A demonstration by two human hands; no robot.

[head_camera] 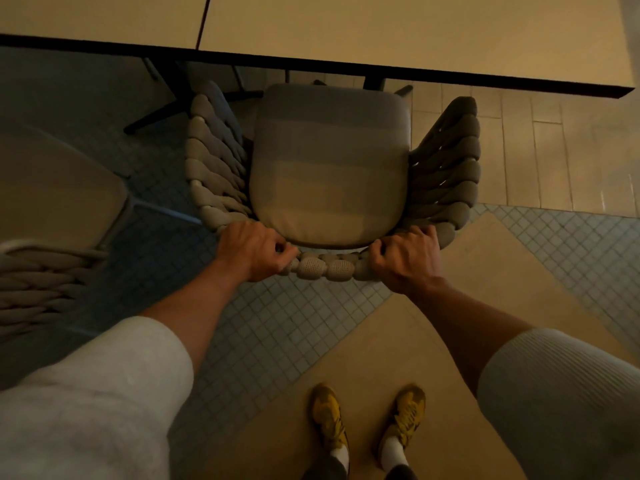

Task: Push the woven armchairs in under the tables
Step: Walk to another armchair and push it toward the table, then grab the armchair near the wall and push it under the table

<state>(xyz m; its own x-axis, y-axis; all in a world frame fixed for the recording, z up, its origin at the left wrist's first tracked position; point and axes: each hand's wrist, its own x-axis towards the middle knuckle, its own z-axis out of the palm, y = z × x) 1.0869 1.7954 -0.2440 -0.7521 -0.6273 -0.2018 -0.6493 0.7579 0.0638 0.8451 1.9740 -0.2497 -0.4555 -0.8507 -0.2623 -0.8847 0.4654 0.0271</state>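
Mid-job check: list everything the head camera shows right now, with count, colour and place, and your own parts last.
woven armchair: one, grey-beige, centre, its front edge just at the table edge, most of the seat not yet under
seat cushion: one, grey-beige, on that armchair
tables: two, pale tops with dark edges, butted together across the top
table legs: dark, under the tables at upper left
second woven armchair: one, grey-beige, left edge, partly out of frame
floor: small blue-grey tiles with beige sections
shoes: two, yellow, bottom centre
sleeves: two, light grey, pushed up the forearms
left hand: gripping the armchair's back rail
right hand: gripping the same rail
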